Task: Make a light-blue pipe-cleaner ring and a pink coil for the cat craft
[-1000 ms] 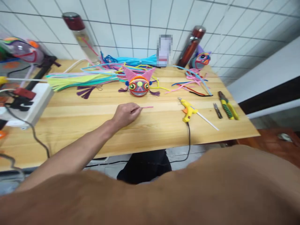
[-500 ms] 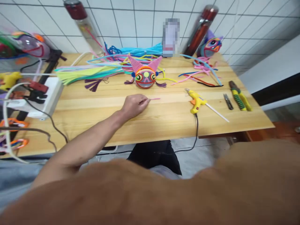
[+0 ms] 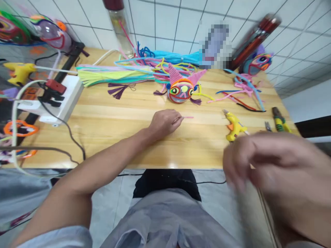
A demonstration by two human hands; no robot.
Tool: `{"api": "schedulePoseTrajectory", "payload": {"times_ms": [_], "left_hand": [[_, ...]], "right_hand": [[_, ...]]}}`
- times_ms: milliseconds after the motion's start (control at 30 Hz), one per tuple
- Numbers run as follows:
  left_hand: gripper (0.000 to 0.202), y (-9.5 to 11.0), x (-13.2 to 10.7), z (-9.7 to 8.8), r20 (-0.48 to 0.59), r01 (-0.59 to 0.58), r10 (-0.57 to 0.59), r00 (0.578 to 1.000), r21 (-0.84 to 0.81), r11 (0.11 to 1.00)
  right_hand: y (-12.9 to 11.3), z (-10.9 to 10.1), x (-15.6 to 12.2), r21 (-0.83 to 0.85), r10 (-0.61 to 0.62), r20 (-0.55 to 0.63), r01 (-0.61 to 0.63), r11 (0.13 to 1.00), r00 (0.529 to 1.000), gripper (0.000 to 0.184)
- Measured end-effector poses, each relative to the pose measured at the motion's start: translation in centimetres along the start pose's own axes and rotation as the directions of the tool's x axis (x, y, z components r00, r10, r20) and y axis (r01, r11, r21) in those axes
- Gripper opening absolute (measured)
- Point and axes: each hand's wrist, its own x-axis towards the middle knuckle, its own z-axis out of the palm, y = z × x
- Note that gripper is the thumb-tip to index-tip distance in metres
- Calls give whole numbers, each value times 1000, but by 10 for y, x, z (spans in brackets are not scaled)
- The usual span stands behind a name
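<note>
My left hand [image 3: 164, 122] rests on the wooden table [image 3: 108, 127], fingers pinched on a short pink pipe-cleaner piece [image 3: 187, 117] that sticks out to the right. Just beyond it lies a round craft mask [image 3: 182, 90] with pink ears and big eyes. My right hand [image 3: 269, 162] is close to the camera at the right, smeared by motion, fingers not readable. Partly behind it lies a yellow glue gun [image 3: 234, 124].
Bundles of coloured pipe cleaners [image 3: 124, 70] lie along the back. A white power strip [image 3: 60, 101] with cables sits at left, another glue gun [image 3: 17, 72] beyond it. Pliers [image 3: 279, 121] and loose strands [image 3: 241, 93] lie at right; a second mask [image 3: 258, 63] leans by the tiled wall.
The view has tilted down and left, showing my lap. The blur covering the bottom has withdrawn and my right hand now appears at the right. My left hand stays on the pink piece.
</note>
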Motion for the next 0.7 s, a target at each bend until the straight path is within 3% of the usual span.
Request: {"api": "schedulePoseTrajectory", "payload": {"times_ms": [167, 267, 467, 700], "left_hand": [[21, 4, -2, -2, 28, 51, -54, 998, 99, 994], [19, 5, -3, -4, 94, 96, -113, 989, 169, 981], [20, 2, 0, -3, 221, 132, -182, 958, 223, 966], [23, -4, 2, 1, 214, 113, -156, 964, 200, 973]], "right_hand": [[1, -47, 33, -119, -11, -83, 1, 993, 996, 34], [5, -60, 54, -166, -32, -112, 13, 986, 993, 35], [23, -43, 76, -249, -124, 47, 131, 959, 991, 27], [50, -21, 73, -372, -219, 78, 232, 899, 973, 18]]}}
